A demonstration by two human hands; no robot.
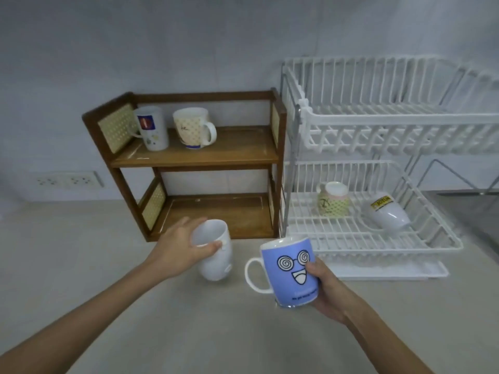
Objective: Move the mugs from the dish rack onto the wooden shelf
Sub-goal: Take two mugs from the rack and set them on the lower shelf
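My left hand (180,248) grips a plain white mug (216,252) by its rim, above the counter in front of the wooden shelf (194,157). My right hand (328,290) holds a blue mug with a cartoon face (290,271), handle pointing left. Two mugs stand on the shelf's top board: a white one with a red and blue label (151,128) and a cream patterned one (193,128). In the white dish rack (378,238), the lower tier holds a cream patterned mug upside down (333,202) and a white mug with a yellow label (388,215) lying on its side.
The shelf's lower board (216,211) is bare. A wall socket strip (67,180) sits at the left, low on the wall. The rack's upper tier (378,130) holds nothing. A metal sink edge (475,209) lies to the right of the rack.
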